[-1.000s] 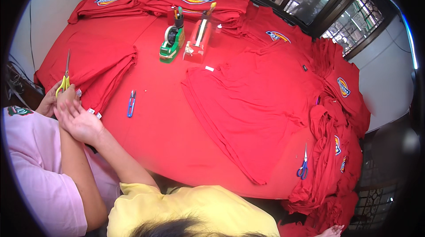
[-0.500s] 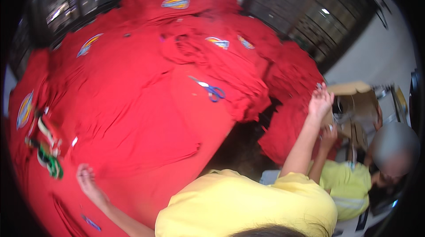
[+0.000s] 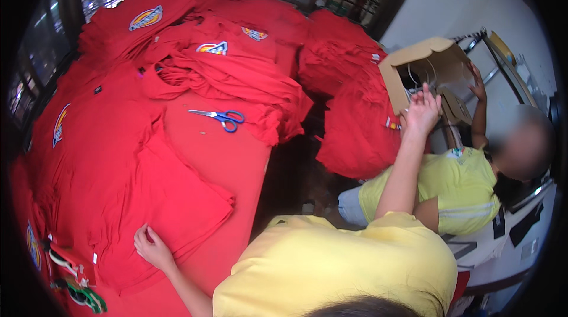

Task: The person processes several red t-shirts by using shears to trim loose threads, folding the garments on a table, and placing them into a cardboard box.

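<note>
My left hand (image 3: 152, 248) rests on the near edge of a spread red T-shirt (image 3: 118, 192), fingers slightly bent and apart, with nothing visible in them. Stretched out to the right, my right hand (image 3: 423, 111) is raised in front of an open cardboard box (image 3: 397, 86), its fingers extended. I cannot tell whether it touches the box. White cord or wire loops show inside the box. Scissors (image 3: 229, 120) with blue handles lie on the red table surface (image 3: 236, 166), beyond my left hand.
A co-worker in a yellow-green shirt (image 3: 455, 187) stands at the right, a hand (image 3: 477, 83) on the box. Heaped red shirts (image 3: 236, 80) cover the far table; another pile (image 3: 361, 133) lies nearer the box. A green tape dispenser (image 3: 86, 298) sits lower left.
The view has swung right, showing more of the box and the co-worker. My left hand now lies at the shirt's edge. My right hand stays extended near the box.
</note>
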A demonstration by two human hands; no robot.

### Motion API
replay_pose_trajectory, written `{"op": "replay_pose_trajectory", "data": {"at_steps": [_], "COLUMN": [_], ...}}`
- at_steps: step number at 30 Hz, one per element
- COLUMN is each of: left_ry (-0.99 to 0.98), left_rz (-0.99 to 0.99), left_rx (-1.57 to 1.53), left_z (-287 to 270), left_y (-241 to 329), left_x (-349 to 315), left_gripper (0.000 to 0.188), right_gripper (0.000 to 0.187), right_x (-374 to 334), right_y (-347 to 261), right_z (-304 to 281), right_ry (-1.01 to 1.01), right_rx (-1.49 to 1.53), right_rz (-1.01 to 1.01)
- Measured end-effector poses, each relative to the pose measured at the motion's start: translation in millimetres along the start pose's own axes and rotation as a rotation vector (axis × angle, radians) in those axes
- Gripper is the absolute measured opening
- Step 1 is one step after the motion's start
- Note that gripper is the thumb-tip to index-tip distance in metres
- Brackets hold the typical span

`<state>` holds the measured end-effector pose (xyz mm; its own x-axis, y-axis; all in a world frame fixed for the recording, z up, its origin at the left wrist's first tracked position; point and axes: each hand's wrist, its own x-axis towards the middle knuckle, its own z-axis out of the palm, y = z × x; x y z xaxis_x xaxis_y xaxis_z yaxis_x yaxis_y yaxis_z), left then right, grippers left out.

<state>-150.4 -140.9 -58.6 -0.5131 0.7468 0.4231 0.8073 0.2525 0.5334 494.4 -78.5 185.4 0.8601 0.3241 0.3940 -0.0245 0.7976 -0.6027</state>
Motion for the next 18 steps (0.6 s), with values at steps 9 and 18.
{"op": "replay_pose_trajectory", "data": {"at_steps": [9, 18], "left_ry": [0.038, 0.045], "left_rz": [0.037, -0.011], "left_rx": [-0.124, -0.091], "left_z": [3, 7], "left_y": [-18, -15], "left_x": [1, -1], "left_gripper": [0.019, 0.017], "right_gripper": [0.077, 0.03], "right_x": [4, 24], "right_y": [-5, 60], "right_z": [33, 64], "right_ry": [-0.003, -0.388], "right_rx": [0.016, 0.083], "right_rz": [-0.026, 0.252]}}
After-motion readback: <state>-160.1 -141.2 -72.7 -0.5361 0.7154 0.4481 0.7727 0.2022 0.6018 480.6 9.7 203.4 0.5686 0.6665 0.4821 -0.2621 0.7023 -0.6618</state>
